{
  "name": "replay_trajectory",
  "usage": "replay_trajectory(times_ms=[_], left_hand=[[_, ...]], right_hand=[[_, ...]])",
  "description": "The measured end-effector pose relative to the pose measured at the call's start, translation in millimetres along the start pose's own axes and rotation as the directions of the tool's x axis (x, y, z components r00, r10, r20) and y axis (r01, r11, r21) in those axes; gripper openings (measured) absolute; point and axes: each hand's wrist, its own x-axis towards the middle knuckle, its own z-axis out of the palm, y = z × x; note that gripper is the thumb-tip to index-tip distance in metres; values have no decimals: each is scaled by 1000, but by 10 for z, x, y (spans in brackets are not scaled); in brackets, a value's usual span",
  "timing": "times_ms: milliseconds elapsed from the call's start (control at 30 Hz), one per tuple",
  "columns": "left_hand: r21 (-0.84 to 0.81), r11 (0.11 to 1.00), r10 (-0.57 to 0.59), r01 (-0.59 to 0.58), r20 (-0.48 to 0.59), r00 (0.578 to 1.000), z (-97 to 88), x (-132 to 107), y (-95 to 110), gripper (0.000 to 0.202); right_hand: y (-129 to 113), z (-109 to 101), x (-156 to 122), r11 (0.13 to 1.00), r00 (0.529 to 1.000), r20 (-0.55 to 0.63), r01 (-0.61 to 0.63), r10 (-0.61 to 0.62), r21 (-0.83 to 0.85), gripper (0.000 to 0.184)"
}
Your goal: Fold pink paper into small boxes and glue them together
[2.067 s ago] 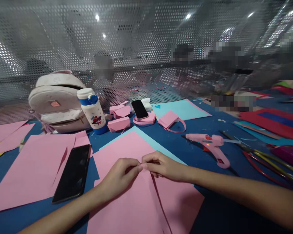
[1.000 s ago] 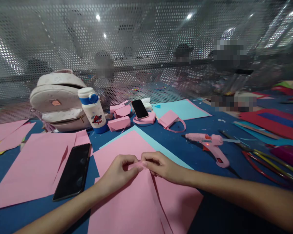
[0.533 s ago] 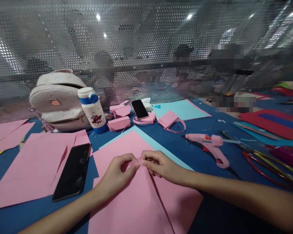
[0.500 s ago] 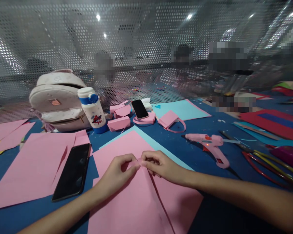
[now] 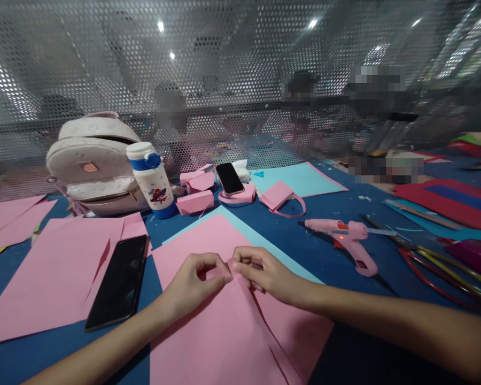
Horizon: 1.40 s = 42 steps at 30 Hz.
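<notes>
A sheet of pink paper (image 5: 208, 342) lies in front of me with a narrow fold running along its right edge. My left hand (image 5: 198, 280) pinches the far end of this sheet between thumb and forefinger. Right beside it, my right hand (image 5: 260, 270) grips the folded strip at the same end, its fingers curled. Beneath is another pink sheet (image 5: 204, 235), and a light blue sheet (image 5: 272, 251) shows along its far right edge. A black phone (image 5: 118, 280) rests on pink paper to the left. A pink glue gun (image 5: 344, 235) with a lit red light lies to the right.
A white backpack (image 5: 96, 166) and a water bottle (image 5: 152, 184) stand at the back left. Small pink paper bags (image 5: 278, 197) and a second phone (image 5: 230, 178) sit behind the sheets. Scissors (image 5: 417, 256) and a purple tool (image 5: 473, 254) are at right. A perforated metal screen (image 5: 240, 69) rises behind.
The folded edge of the pink sheet has shifted slightly and its strip shows more clearly toward me. Both hands stay almost in place at the far end.
</notes>
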Motion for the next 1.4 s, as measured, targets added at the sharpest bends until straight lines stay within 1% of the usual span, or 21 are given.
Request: replay_trajectory(times_ms=[100, 233, 333, 433, 500, 567, 667, 800, 933, 1000, 1067, 1133, 1233, 1300, 1400], left_hand=[[-15, 1000, -3, 3, -4, 1000, -4, 7, 13, 16], [-9, 1000, -26, 26, -30, 999, -35, 15, 23, 16], [-28, 999, -15, 15, 19, 1000, -64, 24, 13, 16], [3, 998, -64, 64, 84, 994, -81, 30, -1, 23], [35, 995, -101, 98, 92, 991, -83, 31, -1, 26], [38, 995, -98, 94, 96, 991, -82, 28, 12, 26], [24, 997, -80, 78, 93, 992, -76, 16, 37, 26], [-31, 997, -70, 72, 64, 996, -66, -1, 38, 22], [-63, 995, -78, 81, 44, 996, -72, 5, 21, 25], [-88, 993, -74, 78, 47, 996, -95, 20, 23, 27], [-85, 995, -43, 49, 69, 997, -132, 37, 32, 28], [-46, 998, -25, 30, 110, 994, -173, 49, 38, 32], [20, 998, -69, 67, 161, 985, -214, 47, 29, 29], [31, 997, -79, 75, 169, 982, -219, 38, 16, 26], [16, 999, -46, 45, 161, 986, -206, 22, 8, 23]], right_hand=[[-11, -22, 3, 999, 999, 15, -30, 31, -12, 34], [-16, -64, 17, 999, 995, 88, -51, 52, -17, 34], [4, -86, 27, 999, 992, 114, -42, 46, -34, 37], [34, -86, 31, 999, 992, 119, -30, 34, -36, 35], [44, -78, 30, 999, 992, 124, -18, 22, -32, 34], [43, -67, 28, 1000, 992, 125, -10, 13, -24, 33], [36, -56, 24, 1000, 993, 122, -4, 2, 11, 34], [43, -65, 25, 999, 992, 127, 0, -5, 37, 34], [42, -98, 38, 998, 979, 199, -45, 35, 46, 35], [43, -110, 44, 996, 975, 216, -65, 52, 54, 37], [53, -114, 46, 996, 977, 205, -69, 55, 61, 38], [72, -113, 44, 995, 980, 192, -63, 48, 73, 37], [98, -106, 38, 995, 983, 184, -45, 28, 88, 35], [104, -101, 35, 995, 984, 177, -29, 12, 93, 35], [98, -98, 35, 996, 985, 173, -6, -9, 85, 34]])
